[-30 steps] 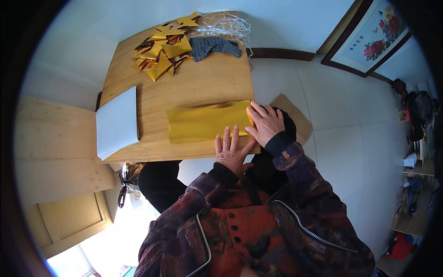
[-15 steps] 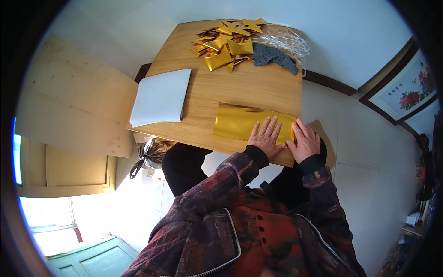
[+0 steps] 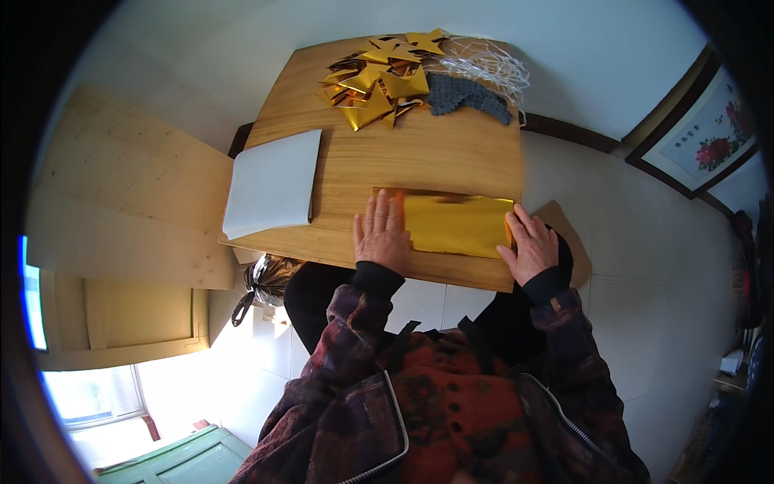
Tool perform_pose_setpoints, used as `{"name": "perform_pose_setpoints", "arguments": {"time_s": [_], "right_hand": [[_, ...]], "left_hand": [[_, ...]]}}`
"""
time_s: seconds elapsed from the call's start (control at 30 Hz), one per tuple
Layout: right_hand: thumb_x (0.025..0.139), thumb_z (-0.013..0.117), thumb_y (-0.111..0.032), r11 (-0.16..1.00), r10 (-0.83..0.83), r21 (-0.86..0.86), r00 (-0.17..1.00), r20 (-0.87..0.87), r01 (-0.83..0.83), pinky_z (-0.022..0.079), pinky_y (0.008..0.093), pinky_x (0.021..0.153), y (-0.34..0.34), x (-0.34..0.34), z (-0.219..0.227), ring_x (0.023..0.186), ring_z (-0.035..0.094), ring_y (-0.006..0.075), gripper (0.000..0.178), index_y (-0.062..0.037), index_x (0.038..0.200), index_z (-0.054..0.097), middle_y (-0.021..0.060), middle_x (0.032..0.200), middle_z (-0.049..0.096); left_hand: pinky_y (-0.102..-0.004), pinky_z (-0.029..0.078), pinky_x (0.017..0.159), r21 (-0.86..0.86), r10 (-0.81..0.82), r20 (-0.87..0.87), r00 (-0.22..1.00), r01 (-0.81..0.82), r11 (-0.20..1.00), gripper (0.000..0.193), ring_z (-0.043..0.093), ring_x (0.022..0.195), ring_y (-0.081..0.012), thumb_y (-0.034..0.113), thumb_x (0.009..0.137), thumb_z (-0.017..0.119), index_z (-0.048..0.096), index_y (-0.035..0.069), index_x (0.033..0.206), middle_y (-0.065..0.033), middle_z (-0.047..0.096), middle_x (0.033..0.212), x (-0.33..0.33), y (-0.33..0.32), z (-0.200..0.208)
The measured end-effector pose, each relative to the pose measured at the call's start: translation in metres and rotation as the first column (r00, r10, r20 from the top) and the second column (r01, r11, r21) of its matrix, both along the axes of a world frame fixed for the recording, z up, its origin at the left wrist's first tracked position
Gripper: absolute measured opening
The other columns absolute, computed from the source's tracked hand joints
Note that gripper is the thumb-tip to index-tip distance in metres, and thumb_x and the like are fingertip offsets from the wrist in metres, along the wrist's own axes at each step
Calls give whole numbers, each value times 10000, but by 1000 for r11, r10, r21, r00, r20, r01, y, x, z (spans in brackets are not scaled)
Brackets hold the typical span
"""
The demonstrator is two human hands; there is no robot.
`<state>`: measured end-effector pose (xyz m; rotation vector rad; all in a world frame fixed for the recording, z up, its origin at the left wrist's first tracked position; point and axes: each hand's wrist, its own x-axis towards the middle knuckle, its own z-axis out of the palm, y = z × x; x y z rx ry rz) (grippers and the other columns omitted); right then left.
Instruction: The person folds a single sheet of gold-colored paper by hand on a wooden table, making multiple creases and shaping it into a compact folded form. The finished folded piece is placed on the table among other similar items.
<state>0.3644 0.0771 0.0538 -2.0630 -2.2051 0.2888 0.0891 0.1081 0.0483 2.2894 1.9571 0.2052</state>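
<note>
Foil (image 3: 459, 226), gold, lies flat on the table's near right part, long side roughly along the near edge. Left hand (image 3: 382, 240) palm down on its left end, fingers straight, slightly blurred, not gripping. Right hand (image 3: 532, 246) at its right end by the table's right edge, fingers extended, thumb apart, resting on it, no clench visible. Orange shows at both foil ends beside the fingers; can't tell fold from reflection. Bag (image 3: 262, 286), dark and shiny, sits below the table's near left corner. Brown sheet (image 3: 572, 250) lies beyond the right hand, off the table. White stack (image 3: 272, 184) on the table (image 3: 403, 153), left side, well apart from the foil. Farther back: gray knit (image 3: 463, 97) just beside a heap of gold stars (image 3: 375, 85), clear strings (image 3: 492, 64) behind the knit.
</note>
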Motion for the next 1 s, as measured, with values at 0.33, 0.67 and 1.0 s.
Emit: {"name": "perform_pose_setpoints", "arguments": {"time_s": [0.33,0.67,1.0], "right_hand": [[873,639,-401,999,-26,-37,999,-28,25,244,571,1109,0,-1,1,1356,345,356,660,-182,1446,394,-40,1559,271],[895,617,-393,1000,-8,-5,996,-92,8,269,565,1088,0,3,-2,1355,341,356,643,-158,1446,383,-6,1538,306],[886,637,-270,973,54,231,990,-129,-23,322,519,1047,43,3,-15,1354,330,359,482,-86,1313,510,27,1472,387]], "left_hand": [[-514,86,1176,-79,-294,24,956,295,952,810,154,1481,-226,557,859,541,278,161,1516,-45,199,1604,75,16,-19],[-529,71,1171,-65,1,-56,998,-5,998,811,133,1481,-279,586,874,515,263,171,1524,-54,172,1610,-14,12,-24],[-516,107,1168,-30,-34,-16,999,34,999,821,153,1474,-303,594,864,525,277,166,1519,-70,184,1605,-18,15,-28]]}}
